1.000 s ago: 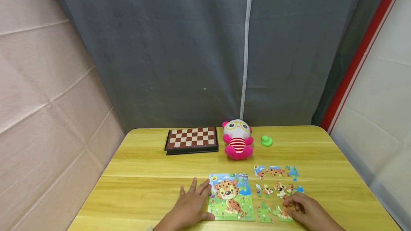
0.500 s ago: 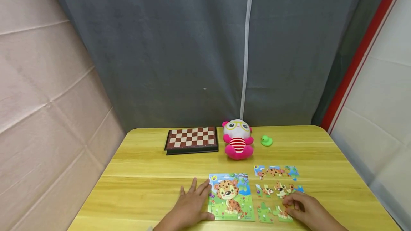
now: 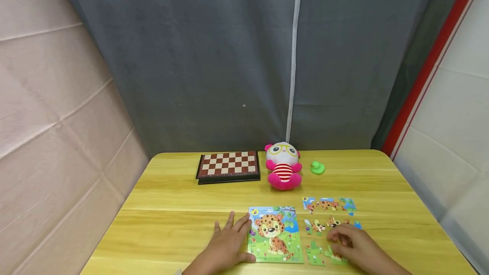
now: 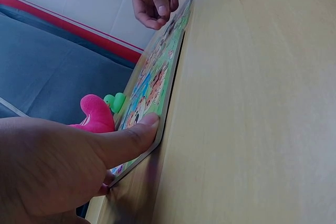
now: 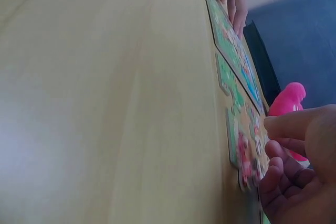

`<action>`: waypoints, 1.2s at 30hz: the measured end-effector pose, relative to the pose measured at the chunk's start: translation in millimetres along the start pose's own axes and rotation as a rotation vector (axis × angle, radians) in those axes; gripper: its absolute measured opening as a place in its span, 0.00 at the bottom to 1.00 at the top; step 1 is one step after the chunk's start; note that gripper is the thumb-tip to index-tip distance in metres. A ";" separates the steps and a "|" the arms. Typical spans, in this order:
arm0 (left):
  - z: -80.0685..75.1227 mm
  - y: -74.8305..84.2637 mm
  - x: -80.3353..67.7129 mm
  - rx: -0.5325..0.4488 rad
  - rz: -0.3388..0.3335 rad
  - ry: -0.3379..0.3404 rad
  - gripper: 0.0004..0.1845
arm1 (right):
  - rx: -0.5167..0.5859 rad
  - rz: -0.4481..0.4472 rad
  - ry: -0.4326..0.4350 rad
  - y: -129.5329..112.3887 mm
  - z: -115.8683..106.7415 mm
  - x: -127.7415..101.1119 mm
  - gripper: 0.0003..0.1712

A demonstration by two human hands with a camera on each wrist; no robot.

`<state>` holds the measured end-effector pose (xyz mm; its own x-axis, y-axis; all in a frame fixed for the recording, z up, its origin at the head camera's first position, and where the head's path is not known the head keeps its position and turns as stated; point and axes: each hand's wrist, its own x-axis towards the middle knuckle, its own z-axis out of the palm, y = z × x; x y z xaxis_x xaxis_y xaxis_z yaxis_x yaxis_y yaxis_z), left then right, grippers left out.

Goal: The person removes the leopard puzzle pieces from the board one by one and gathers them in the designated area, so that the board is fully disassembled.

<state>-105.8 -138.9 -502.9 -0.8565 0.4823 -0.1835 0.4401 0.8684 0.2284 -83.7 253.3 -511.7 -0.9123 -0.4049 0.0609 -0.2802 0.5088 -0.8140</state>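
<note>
Puzzle pieces (image 3: 328, 224) lie scattered on the near right of the desk (image 3: 172, 224), and that is where my right hand (image 3: 353, 247) works. Starting with the largest thing, the yellow wooden desk carries everything, with a grey curtain (image 3: 229, 54) hanging behind it. At its far edge sits a folded chessboard (image 3: 228, 166), and just right of that a pink plush toy (image 3: 283, 165) with a striped belly, then a small green duck (image 3: 317, 167) beside it. Nearer to me lies the leopard picture board (image 3: 274, 234), flat on the desk. My left hand (image 3: 225, 247) rests on the desk at the board's left edge, fingers straight and spread, thumb pressed along the board's rim; this grip holds nothing, it only steadies. The loose pieces lie in rows to the right of the board, close to it but apart. My right hand's fingers are curled down onto the nearest pieces; whether that grip actually pinches one I cannot tell.
</note>
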 end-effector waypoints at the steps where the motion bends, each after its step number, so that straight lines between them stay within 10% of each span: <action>1: 0.1 -0.1 0.0 0.000 0.000 0.001 0.55 | 0.007 -0.001 -0.002 -0.9 1.4 1.9 0.06; 36: 0.7 -0.5 -0.1 0.009 0.008 0.007 0.55 | -0.001 -0.013 -0.150 -49.6 59.0 60.0 0.25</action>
<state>-105.8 -139.3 -503.7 -0.8545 0.4889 -0.1753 0.4497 0.8653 0.2214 -106.9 159.0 -501.7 -0.8538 -0.5203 -0.0155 -0.2920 0.5035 -0.8131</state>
